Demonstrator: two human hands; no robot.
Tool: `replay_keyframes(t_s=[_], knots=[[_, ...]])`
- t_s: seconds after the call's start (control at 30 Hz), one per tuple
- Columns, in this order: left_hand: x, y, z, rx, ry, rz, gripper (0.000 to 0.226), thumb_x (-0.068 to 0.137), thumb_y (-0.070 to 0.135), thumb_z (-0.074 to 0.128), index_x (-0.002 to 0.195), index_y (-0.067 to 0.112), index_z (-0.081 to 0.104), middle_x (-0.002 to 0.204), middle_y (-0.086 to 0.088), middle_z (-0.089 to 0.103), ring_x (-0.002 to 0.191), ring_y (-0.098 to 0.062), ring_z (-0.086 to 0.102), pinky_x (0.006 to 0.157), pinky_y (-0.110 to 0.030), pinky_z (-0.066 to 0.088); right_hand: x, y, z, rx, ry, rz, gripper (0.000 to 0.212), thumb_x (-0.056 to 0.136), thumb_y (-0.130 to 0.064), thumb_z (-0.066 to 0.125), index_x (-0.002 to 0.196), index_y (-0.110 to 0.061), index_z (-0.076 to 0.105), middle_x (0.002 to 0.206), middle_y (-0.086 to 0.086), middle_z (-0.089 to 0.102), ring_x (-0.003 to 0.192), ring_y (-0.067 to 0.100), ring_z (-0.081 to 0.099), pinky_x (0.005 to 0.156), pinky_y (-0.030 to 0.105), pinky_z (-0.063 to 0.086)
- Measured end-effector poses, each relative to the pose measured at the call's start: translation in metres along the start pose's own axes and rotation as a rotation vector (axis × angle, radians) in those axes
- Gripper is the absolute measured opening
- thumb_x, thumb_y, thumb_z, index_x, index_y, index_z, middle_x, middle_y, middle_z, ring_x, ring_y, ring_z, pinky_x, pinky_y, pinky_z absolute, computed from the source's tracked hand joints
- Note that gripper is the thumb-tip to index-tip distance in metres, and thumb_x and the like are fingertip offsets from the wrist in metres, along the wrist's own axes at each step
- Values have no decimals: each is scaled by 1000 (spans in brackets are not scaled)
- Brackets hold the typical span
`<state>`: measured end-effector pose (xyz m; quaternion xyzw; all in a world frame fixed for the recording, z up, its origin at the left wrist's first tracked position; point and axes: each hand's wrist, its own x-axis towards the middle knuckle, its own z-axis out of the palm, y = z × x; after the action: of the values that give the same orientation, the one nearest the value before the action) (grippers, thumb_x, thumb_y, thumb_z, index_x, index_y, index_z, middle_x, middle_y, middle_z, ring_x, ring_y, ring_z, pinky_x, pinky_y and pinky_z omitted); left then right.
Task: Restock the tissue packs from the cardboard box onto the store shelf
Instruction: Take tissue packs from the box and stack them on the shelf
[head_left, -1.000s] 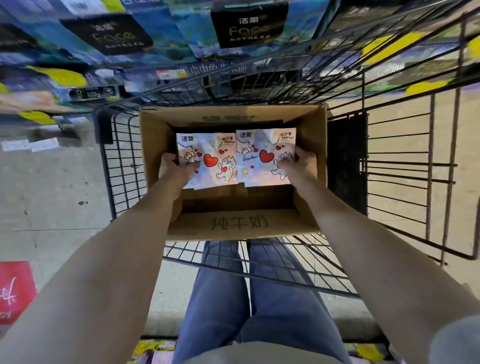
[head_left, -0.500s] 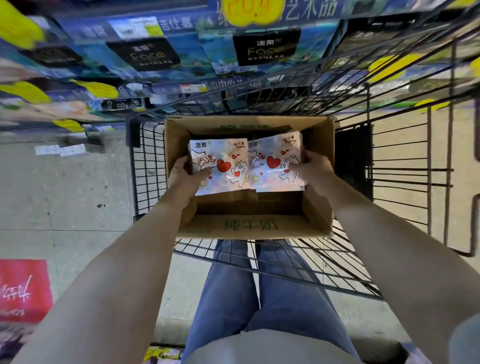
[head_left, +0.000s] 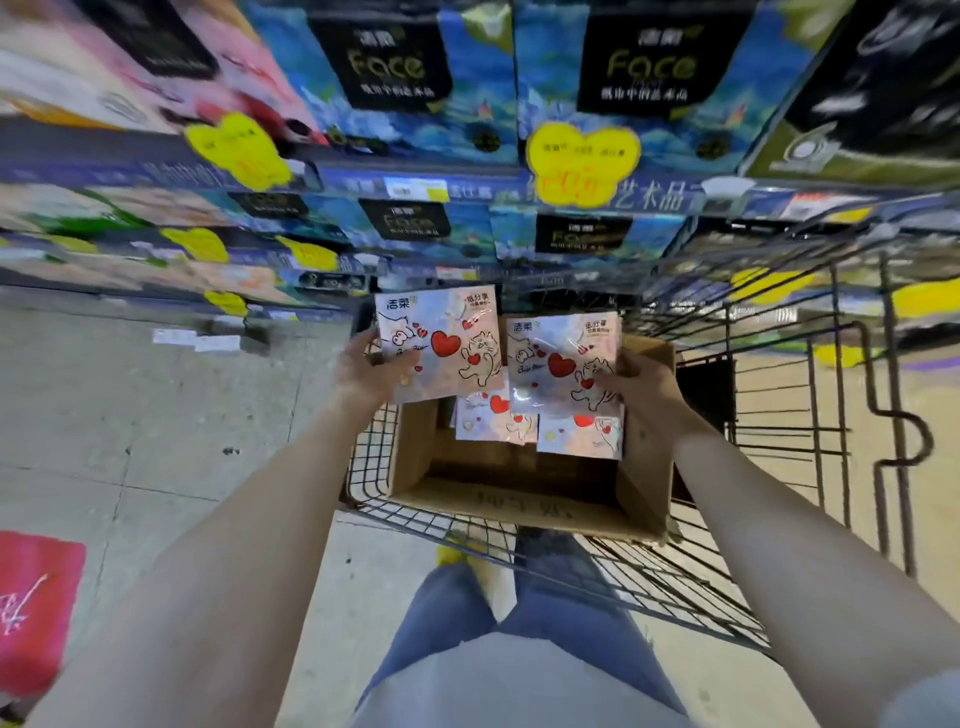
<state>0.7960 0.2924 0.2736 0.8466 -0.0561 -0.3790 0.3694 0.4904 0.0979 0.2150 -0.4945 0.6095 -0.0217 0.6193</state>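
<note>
Each hand grips one tissue pack above the cardboard box (head_left: 524, 499) — the left hand (head_left: 366, 371) clasps the left pack (head_left: 441, 353) by its lower left edge, the right hand (head_left: 641, 379) the right pack (head_left: 563, 364) by its right edge. Both packs stand long side up, faces to the camera. The store shelf (head_left: 467, 189) lies straight above in the frame, beyond the cart (head_left: 857, 415) — the left pack sits higher, nearer it. More packs (head_left: 493, 421) remain in the box

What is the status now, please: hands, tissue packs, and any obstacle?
Left hand holds one tissue pack, right hand another, above the cardboard box. More packs remain inside. Shelf ahead, already stocked.
</note>
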Motion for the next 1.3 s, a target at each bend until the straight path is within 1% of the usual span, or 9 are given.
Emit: replay_keyframes(t_s=[0.13, 0.27, 0.47, 0.57, 0.77, 1.03, 1.13, 1.2, 1.3], knots=[[-3, 7, -50, -163, -7, 18, 64, 80, 17, 89, 137, 13, 59, 115, -6, 77, 94, -21, 78, 81, -43, 64, -25, -40, 24, 25, -84, -103, 27, 86, -12, 82, 112, -15, 73, 106, 6, 77, 87, 19, 75, 74, 27, 63], [-9, 2, -106, -241, 18, 72, 79, 75, 21, 93, 143, 10, 53, 118, -9, 75, 96, -25, 77, 82, -45, 64, -47, -77, 64, 76, -136, -168, 48, 82, -17, 86, 126, -30, 71, 116, 2, 77, 97, 22, 77, 88, 40, 62], [-19, -12, -209, -282, 23, 218, 69, 79, 17, 89, 138, 11, 54, 115, -9, 77, 99, -27, 76, 84, -48, 63, -104, -121, 137, 143, -140, -272, 47, 87, -5, 79, 131, -19, 68, 113, 3, 77, 82, 12, 78, 60, 26, 60], [-32, -15, -269, -316, 18, 303, 64, 83, 13, 86, 137, 14, 52, 107, -2, 76, 93, -22, 76, 78, -41, 62, -141, -140, 179, 130, -129, -366, 46, 88, -7, 78, 132, -14, 67, 121, 8, 75, 97, 20, 76, 69, 31, 62], [-63, -13, -404, -345, 67, 481, 60, 80, 15, 89, 130, 21, 56, 108, 0, 76, 94, -19, 75, 67, -32, 60, -231, -192, 258, 135, -70, -552, 48, 89, -9, 77, 135, -16, 65, 113, 6, 78, 105, 28, 75, 97, 55, 57], [-96, 37, -546, -344, 112, 677, 52, 86, 13, 83, 129, 20, 55, 94, 2, 79, 67, -2, 73, 51, -20, 54, -337, -300, 311, 155, -68, -807, 63, 86, -18, 78, 146, -20, 57, 118, 1, 77, 110, 25, 74, 99, 46, 56], [-108, 65, -585, -369, 137, 740, 75, 75, 26, 92, 138, 15, 54, 115, -7, 76, 95, -18, 77, 75, -38, 63, -375, -343, 325, 166, -68, -901, 61, 88, -20, 78, 145, -20, 57, 120, 0, 76, 111, 24, 73, 101, 48, 55], [-113, 83, -606, -399, 145, 780, 81, 71, 30, 94, 139, 15, 54, 116, -8, 75, 99, -21, 76, 84, -45, 63, -393, -368, 334, 186, -76, -943, 53, 91, -17, 76, 141, -20, 61, 118, 1, 77, 108, 25, 74, 100, 51, 56], [-114, 111, -630, -437, 154, 815, 72, 82, 18, 87, 144, 15, 49, 107, -4, 76, 80, -10, 76, 64, -31, 62, -410, -404, 348, 201, -82, -996, 36, 91, -14, 76, 123, -27, 69, 115, 2, 78, 108, 25, 74, 99, 50, 57]])
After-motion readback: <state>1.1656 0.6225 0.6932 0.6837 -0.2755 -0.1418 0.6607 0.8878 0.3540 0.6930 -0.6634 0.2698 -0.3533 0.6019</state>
